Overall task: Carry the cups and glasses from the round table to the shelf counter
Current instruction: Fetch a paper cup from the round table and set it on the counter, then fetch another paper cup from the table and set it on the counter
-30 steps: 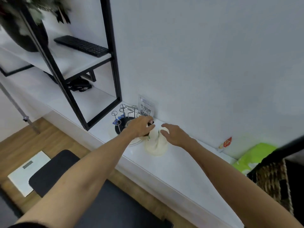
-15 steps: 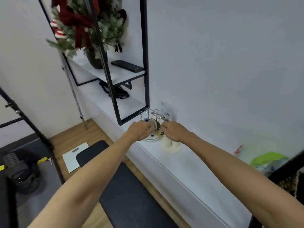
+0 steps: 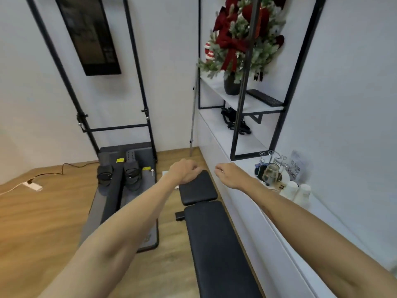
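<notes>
Pale wooden floor (image 3: pixel 43 222) runs under a grey exercise machine (image 3: pixel 126 190) at left and one black padded bench (image 3: pixel 217 244) mid-room, against white walls. The left hand (image 3: pixel 184 172) and right hand (image 3: pixel 228 175), two in all, hang over the bench with fingers loosely curled, holding nothing. Right of them the long white counter (image 3: pixel 268 214) carries one wire rack (image 3: pixel 271 166) with a clear glass (image 3: pixel 271 173) in it, and two upturned white cups (image 3: pixel 297 192) just beside it
</notes>
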